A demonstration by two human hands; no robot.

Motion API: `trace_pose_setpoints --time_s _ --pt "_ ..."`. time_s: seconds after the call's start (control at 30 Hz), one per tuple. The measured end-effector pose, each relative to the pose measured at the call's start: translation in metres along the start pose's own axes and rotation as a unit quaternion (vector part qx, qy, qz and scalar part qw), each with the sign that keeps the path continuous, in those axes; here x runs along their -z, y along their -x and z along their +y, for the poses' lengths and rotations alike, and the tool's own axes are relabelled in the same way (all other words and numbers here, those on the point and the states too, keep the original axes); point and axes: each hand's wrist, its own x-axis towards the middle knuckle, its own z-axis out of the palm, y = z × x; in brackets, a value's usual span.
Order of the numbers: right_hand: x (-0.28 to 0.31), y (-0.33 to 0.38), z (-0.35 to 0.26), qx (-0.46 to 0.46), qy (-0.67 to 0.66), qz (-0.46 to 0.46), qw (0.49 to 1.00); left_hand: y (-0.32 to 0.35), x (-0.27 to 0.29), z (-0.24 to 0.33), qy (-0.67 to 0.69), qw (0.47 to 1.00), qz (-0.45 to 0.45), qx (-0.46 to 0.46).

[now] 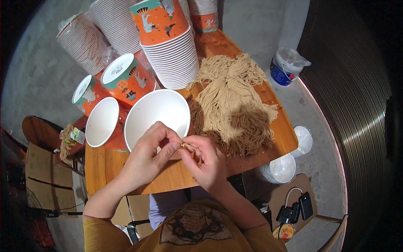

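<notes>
A short piece of tan cord (188, 145) stretches between my two hands over the near part of the table. The thumb and forefinger of my left hand (153, 151) pinch one end of it. My right hand (205, 161) is closed around the other end, and strands hang below its fingers. Just beyond my left hand, a large white-lined paper bucket (155, 107) tilts toward me; my fingers overlap its near rim. A thick heap of tan cords (228, 92), darker brown in its near part, lies to the right.
On the wooden table (103, 168), a smaller open paper bucket (102, 122) stands at left. Orange printed buckets (129, 82) and a tall nested stack (171, 59) fill the back. White plastic-lined pails (282, 169) and a blue-and-white pail (286, 69) stand on the floor to the right.
</notes>
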Motion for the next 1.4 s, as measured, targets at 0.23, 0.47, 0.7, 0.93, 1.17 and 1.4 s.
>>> trace_pose_setpoints --time_s 0.23,0.47,0.7,0.93,1.17,1.4 --pt "0.003 -0.003 -0.010 -0.049 0.044 -0.016 0.998 0.001 0.000 -0.002 -0.002 1.000 0.008 -0.015" --pt "0.002 -0.004 -0.010 -0.018 0.047 0.001 0.999 0.000 0.000 -0.001 0.002 1.000 0.005 -0.009" --pt "0.002 -0.003 -0.009 -0.017 0.053 0.001 0.998 0.000 0.000 -0.001 -0.001 1.000 0.003 -0.009" --pt "0.000 -0.002 -0.008 0.006 0.038 0.040 0.998 0.000 -0.001 -0.001 -0.006 1.000 0.004 -0.014" --pt "-0.001 -0.003 -0.006 0.007 0.066 0.018 0.998 0.000 0.002 -0.001 -0.015 1.000 0.008 -0.023" --pt "-0.004 -0.001 0.001 0.073 0.144 0.063 0.985 -0.001 0.003 0.005 -0.034 0.999 0.033 -0.008"
